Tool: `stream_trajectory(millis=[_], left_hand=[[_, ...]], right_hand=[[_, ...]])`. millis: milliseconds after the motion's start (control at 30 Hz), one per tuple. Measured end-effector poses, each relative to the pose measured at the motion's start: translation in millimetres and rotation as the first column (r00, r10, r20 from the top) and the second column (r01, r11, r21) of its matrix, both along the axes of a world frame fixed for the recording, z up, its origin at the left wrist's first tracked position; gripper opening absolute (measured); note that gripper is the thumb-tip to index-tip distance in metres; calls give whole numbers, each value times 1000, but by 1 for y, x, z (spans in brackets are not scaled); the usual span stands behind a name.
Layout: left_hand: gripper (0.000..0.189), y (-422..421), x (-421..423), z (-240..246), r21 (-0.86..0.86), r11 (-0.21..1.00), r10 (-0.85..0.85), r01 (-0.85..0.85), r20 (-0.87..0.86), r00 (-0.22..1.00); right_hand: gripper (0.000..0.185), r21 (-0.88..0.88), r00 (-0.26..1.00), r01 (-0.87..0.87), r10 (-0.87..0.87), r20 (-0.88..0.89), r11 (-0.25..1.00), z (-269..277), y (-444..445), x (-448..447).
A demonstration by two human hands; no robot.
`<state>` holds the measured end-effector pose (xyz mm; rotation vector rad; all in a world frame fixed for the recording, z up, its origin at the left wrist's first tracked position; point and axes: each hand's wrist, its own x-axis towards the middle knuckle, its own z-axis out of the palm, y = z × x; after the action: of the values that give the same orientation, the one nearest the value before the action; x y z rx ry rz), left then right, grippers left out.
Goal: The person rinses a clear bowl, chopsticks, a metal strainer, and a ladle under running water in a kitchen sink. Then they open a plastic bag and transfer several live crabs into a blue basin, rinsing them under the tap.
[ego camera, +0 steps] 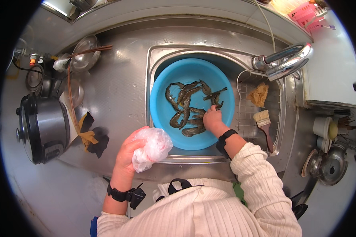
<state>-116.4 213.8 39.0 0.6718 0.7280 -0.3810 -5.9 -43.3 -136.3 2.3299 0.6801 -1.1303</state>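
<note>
Several raw, dark-shelled shrimp (pixel 186 102) lie spread over the bottom of a round blue plastic basin (pixel 157 118). The basin sits in a stainless steel sink (pixel 195 49). In my left hand (pixel 127 151) is a crumpled clear plastic bag (pixel 152 146), held just outside the basin's near left rim. My right hand (pixel 212 118) reaches into the basin from the near right. Its fingertips meet the shrimp on that side; whether they grip one is hidden by the hand.
A chrome faucet (pixel 287 60) rises behind the sink at the right. A wire rack (pixel 243 118) beside the basin holds a wooden-handled brush (pixel 264 127) and a tan scrubber (pixel 258 94). An electric cooker (pixel 44 130), chopsticks (pixel 90 51) and a glass lid (pixel 84 54) are on the left.
</note>
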Motion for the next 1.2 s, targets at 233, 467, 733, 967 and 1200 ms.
stream_trajectory(millis=[233, 467, 733, 967, 1200], left_hand=[[47, -2, 1, 1, 2, 1000, 14, -14, -10, 1000], [44, 2, 1, -2, -7, 1000, 8, -8, -4, 1000], [44, 2, 1, 9, 32, 999, 29, -28, -13, 1000], [45, 5, -1, 6, 11, 999, 44, -44, -7, 999], [44, 4, 1, 8, 36, 999, 32, -31, -12, 999]], right_hand=[[32, 440, 942, -155, -1, 335, 885, -9, -6, -4], [35, 385, 997, 23, 5, -71, 922, 1, -12, 27], [33, 240, 858, -303, 155, 489, 922, -15, -11, 59], [24, 212, 954, -137, 71, 292, 968, -8, -2, 58], [27, 745, 841, -293, -209, 499, 599, -6, 24, 65]])
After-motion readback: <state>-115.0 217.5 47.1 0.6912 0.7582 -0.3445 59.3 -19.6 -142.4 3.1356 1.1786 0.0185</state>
